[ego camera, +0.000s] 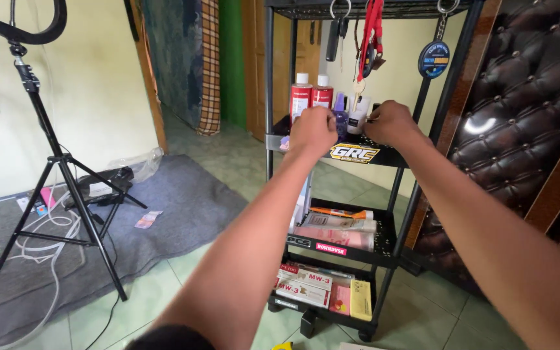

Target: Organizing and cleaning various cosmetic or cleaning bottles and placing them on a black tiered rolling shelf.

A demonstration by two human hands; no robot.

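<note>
Both hands' fingers [311, 116] hidden; grasp unclear.

purple bottle [340, 120] | small, upright | black cart's [384, 157] upper shelf

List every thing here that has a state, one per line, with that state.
Left hand: fisted at the top shelf, contents hidden.
Right hand: curled at the top shelf, grip unclear.
Two red-labelled clear bottles with white caps: upright, capped.
Black metal three-shelf cart: standing, every shelf loaded.
Black tripod stand: legs spread, upright.
Keys on red lanyard: hanging.
</note>
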